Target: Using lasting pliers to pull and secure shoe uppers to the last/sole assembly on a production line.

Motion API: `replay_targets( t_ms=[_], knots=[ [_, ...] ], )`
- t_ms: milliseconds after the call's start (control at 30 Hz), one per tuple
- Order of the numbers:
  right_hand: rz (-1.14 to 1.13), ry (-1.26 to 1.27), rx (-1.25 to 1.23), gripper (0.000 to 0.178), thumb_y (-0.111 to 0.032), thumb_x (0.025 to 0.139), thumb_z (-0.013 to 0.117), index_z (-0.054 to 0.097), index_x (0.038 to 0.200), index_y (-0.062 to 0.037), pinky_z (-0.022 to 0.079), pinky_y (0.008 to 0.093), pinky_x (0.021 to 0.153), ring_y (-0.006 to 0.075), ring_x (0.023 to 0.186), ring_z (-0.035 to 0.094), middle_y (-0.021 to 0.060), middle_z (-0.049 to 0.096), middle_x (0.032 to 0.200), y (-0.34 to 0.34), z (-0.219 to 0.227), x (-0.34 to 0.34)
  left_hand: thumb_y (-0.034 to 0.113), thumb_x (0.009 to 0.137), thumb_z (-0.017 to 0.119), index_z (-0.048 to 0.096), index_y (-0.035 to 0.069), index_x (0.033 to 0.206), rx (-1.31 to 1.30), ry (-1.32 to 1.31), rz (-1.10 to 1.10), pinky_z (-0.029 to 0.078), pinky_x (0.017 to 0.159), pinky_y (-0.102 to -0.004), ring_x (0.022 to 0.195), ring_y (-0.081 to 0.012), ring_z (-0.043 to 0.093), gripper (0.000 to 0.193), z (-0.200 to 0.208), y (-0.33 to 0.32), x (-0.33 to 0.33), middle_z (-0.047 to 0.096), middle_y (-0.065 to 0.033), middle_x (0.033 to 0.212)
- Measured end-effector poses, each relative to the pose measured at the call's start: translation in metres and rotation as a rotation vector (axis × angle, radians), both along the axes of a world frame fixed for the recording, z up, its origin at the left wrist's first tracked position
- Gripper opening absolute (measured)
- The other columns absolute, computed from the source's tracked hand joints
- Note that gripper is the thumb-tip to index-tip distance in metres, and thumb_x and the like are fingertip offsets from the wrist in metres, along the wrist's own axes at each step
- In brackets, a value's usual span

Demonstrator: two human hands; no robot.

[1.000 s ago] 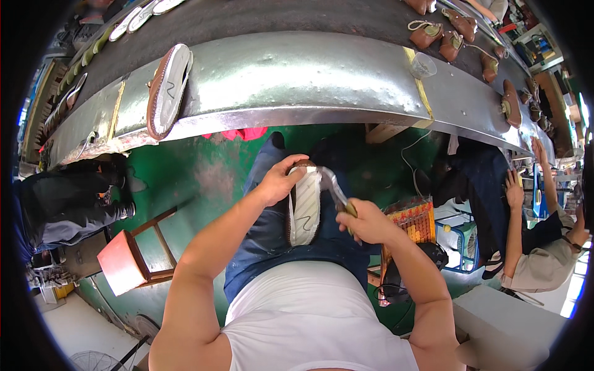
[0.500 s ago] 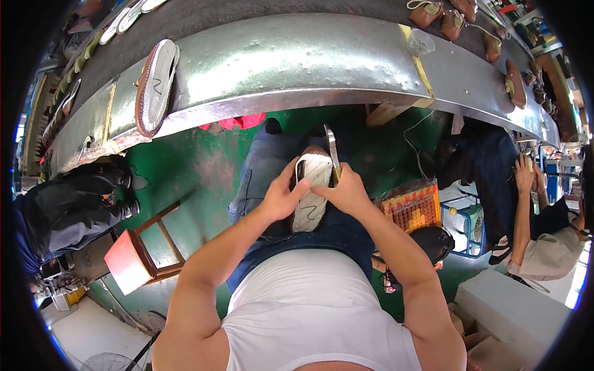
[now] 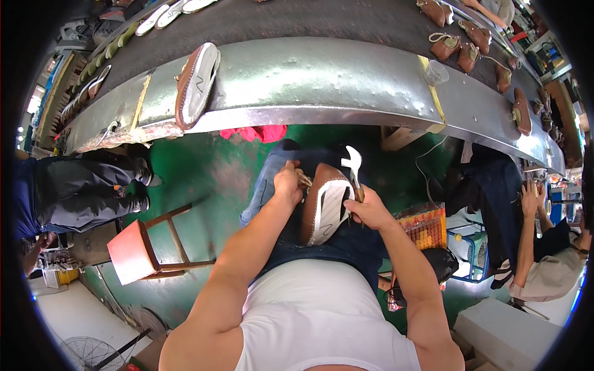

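A brown moccasin-style shoe (image 3: pixel 315 196) rests over my lap with its pale underside turned up, toe pointing away. A dark curved line is drawn on that underside. On the shoe's left side my left hand (image 3: pixel 288 183) is closed at the beige laces, its fingertips partly hidden. My right hand (image 3: pixel 370 210) grips a hammer (image 3: pixel 352 159) by its handle, the bright metal head standing up beyond the fist. The right fingers are close beside the shoe's right edge. Another brown shoe (image 3: pixel 187 86) leans with its pale underside showing on the metal bench edge (image 3: pixel 322 114).
Several brown shoes (image 3: pixel 468 57) stand on the bench's dark surface (image 3: pixel 309 25), with a clear plastic cup (image 3: pixel 436 73) nearby. At left is a reddish stool (image 3: pixel 132 252). Co-workers sit on both sides; a person's hand (image 3: pixel 530 196) shows at right. Red cloth (image 3: pixel 255 133) lies under the bench.
My left hand has moved from the shoe's underside to its laces. The shoe has tilted, showing more brown upper. The hammer has turned, and its head shows more plainly in my right hand.
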State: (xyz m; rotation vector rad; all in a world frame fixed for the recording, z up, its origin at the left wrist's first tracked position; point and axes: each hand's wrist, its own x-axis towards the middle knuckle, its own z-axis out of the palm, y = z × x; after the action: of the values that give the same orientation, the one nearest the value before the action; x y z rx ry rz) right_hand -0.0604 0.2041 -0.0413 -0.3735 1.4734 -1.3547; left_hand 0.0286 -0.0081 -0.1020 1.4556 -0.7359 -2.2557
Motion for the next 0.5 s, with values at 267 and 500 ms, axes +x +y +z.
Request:
replay_targets(
  t_ms=[267, 500],
  knots=[
    [0.038, -0.018, 0.002, 0.022, -0.004, 0.086, 0.064, 0.053, 0.105, -0.0038, 0.032, 0.024, 0.042, 0.0061, 0.049, 0.043, -0.0005, 0.051, 0.07, 0.006, 0.015, -0.007, 0.024, 0.098, 0.062, 0.063, 0.0, 0.108, -0.089, 0.567, -0.785, 0.052, 0.077, -0.0321, 0.07, -0.0117, 0.058, 0.026, 0.054, -0.035, 0.046, 0.062, -0.0003, 0.076],
    [0.007, -0.104, -0.082, 0.019, -0.007, 0.088, 0.063, 0.054, 0.105, -0.0046, 0.028, 0.0229, 0.041, 0.0042, 0.048, 0.038, -0.0016, 0.049, 0.071, 0.003, 0.002, -0.013, 0.01, 0.093, 0.058, 0.056, -0.001, 0.123, 0.009, 0.262, -0.524, 0.053, 0.091, -0.0398, 0.098, -0.0236, 0.066, 0.032, 0.019, -0.067, 0.039, 0.065, -0.014, 0.112]
  ],
)
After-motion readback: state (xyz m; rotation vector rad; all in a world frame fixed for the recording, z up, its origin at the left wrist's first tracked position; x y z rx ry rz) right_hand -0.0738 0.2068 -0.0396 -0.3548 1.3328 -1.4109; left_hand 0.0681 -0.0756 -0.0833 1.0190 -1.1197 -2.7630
